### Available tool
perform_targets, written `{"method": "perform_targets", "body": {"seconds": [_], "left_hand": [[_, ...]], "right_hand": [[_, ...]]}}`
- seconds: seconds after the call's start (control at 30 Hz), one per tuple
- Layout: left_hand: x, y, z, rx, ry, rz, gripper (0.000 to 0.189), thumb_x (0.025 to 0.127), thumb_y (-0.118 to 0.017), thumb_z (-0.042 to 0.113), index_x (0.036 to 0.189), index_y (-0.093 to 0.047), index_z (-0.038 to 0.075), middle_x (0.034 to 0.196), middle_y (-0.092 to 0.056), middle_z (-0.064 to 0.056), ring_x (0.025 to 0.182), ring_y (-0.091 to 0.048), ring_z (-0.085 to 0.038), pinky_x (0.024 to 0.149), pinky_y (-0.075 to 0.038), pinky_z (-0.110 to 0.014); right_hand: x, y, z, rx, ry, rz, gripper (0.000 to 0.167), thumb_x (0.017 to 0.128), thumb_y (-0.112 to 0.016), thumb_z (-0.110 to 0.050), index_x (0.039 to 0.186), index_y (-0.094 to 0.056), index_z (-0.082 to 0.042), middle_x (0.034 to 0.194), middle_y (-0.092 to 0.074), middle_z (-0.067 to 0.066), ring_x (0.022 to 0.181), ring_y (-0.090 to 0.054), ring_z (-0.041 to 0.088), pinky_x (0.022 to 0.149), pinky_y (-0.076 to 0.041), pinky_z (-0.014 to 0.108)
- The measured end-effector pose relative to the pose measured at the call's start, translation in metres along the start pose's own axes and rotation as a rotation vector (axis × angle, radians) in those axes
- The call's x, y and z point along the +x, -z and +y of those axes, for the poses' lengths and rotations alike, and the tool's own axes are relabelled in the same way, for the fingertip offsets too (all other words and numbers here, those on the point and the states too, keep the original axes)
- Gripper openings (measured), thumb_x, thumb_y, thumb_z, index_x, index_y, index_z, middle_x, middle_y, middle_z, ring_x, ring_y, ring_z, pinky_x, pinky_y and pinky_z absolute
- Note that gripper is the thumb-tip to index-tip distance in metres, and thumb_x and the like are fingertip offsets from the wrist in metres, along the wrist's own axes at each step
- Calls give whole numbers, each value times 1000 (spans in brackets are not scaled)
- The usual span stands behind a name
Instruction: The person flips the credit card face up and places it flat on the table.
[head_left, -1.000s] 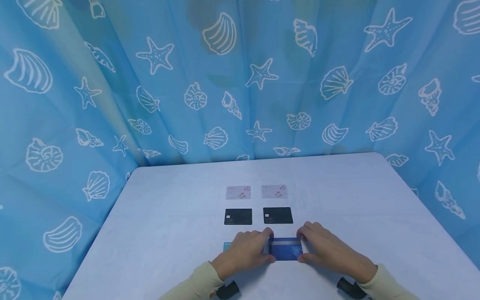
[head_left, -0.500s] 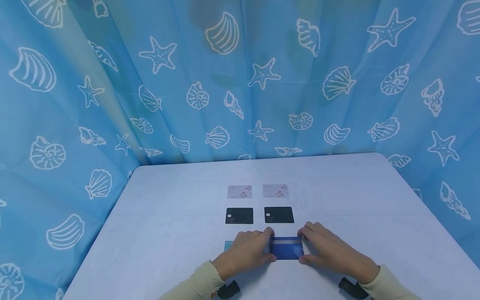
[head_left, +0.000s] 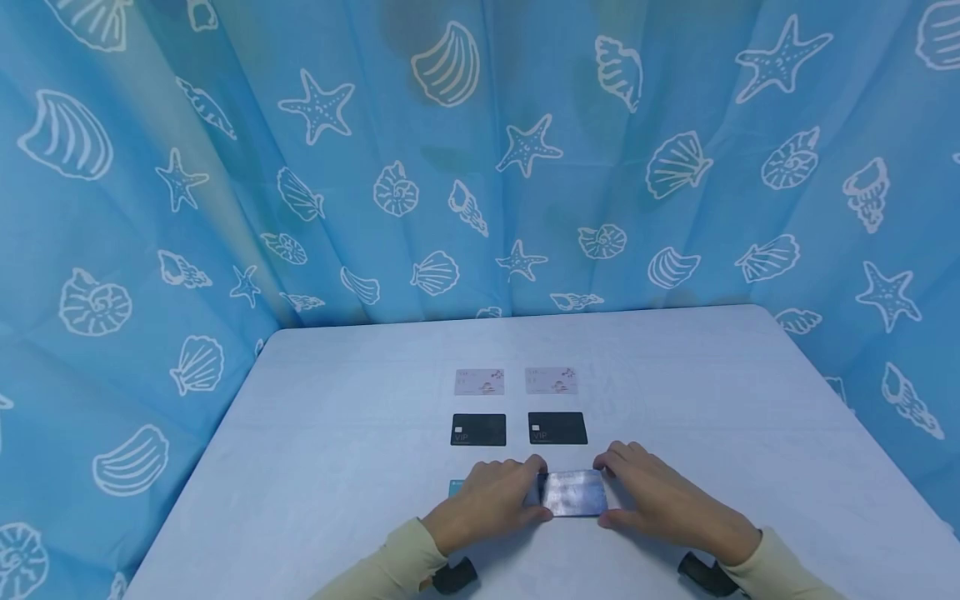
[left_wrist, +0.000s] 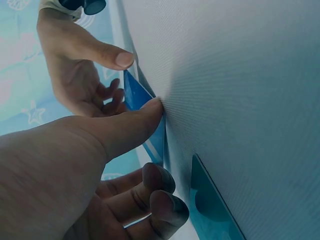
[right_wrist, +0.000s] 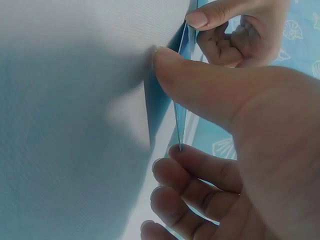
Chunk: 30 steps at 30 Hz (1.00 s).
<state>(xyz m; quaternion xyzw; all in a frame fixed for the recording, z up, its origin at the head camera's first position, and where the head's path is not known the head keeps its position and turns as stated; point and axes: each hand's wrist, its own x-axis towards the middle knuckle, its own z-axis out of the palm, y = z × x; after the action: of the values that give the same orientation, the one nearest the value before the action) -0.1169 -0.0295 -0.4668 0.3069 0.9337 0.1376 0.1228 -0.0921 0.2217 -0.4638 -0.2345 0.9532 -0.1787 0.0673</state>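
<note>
A blue card [head_left: 574, 493] is held between two hands near the table's front, its face washed silvery by glare in the head view. My left hand [head_left: 495, 502] pinches its left end between thumb and forefinger. At the right end my right hand [head_left: 654, 502] grips with thumb and fingertip on opposite edges. In the left wrist view the blue card [left_wrist: 136, 94] stands tilted, its lower edge close over the cloth. A teal card [left_wrist: 212, 207] lies on the table beside my left fingers; in the head view that hand mostly covers it.
Two black VIP cards [head_left: 478, 430] lie side by side just beyond the hands. Behind them are two pale pink cards [head_left: 480, 382] in a similar row. A white-covered table [head_left: 337, 417] meets a blue seashell curtain [head_left: 480, 167] at the back.
The blue card has tilted, so its face has gone from dark blue to a bright silvery glare. Both hands keep their hold and have barely shifted.
</note>
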Motion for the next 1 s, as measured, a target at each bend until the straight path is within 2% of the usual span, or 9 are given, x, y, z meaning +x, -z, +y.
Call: {"method": "perform_targets", "body": {"seconds": [0.23, 0.33, 0.57, 0.77, 0.87, 1.0], "left_hand": [[-1, 2, 1, 12, 2, -24, 57, 91, -78, 45, 136, -60, 17, 113, -77, 1, 85, -70, -7, 71, -53, -25], [0, 4, 1, 14, 4, -29, 58, 91, -77, 47, 139, -59, 18, 115, -77, 1, 89, -71, -9, 75, -55, -28], [0, 8, 3, -20, -1, -14, 59, 91, -77, 47, 140, -59, 17, 95, -74, 4, 71, -56, -6, 62, -44, -24], [0, 10, 3, -41, -30, 8, 58, 93, -74, 48, 141, -58, 18, 79, -62, 8, 67, -52, -6, 57, -39, -23], [1, 11, 3, -48, -45, 17, 58, 94, -73, 48, 141, -58, 18, 76, -57, 10, 66, -51, -6, 56, -38, -22], [1, 12, 4, -56, -50, 20, 58, 94, -73, 48, 141, -58, 18, 76, -58, 10, 65, -51, -5, 56, -38, -21]], "right_hand": [[0, 1, -1, -1, -45, 2, 64, 77, -89, -45, 128, -65, -13, 114, -63, -7, 103, -56, 11, 96, -55, 43], [0, 4, 0, -14, -62, 0, 65, 77, -89, -44, 128, -65, -14, 112, -63, -7, 104, -56, 11, 97, -54, 44], [-2, 13, -1, -22, -88, 7, 66, 76, -90, -44, 130, -65, -15, 111, -63, -7, 104, -55, 12, 97, -55, 44], [-3, 16, -2, -13, -108, 13, 67, 76, -90, -44, 131, -64, -16, 111, -62, -6, 104, -55, 13, 98, -54, 46], [-4, 17, -3, -22, -97, 21, 66, 76, -90, -45, 130, -65, -16, 111, -63, -6, 104, -55, 14, 98, -54, 47], [-5, 19, -4, -23, -86, 26, 64, 78, -89, -44, 130, -65, -16, 110, -63, -5, 104, -55, 14, 97, -54, 47]]}}
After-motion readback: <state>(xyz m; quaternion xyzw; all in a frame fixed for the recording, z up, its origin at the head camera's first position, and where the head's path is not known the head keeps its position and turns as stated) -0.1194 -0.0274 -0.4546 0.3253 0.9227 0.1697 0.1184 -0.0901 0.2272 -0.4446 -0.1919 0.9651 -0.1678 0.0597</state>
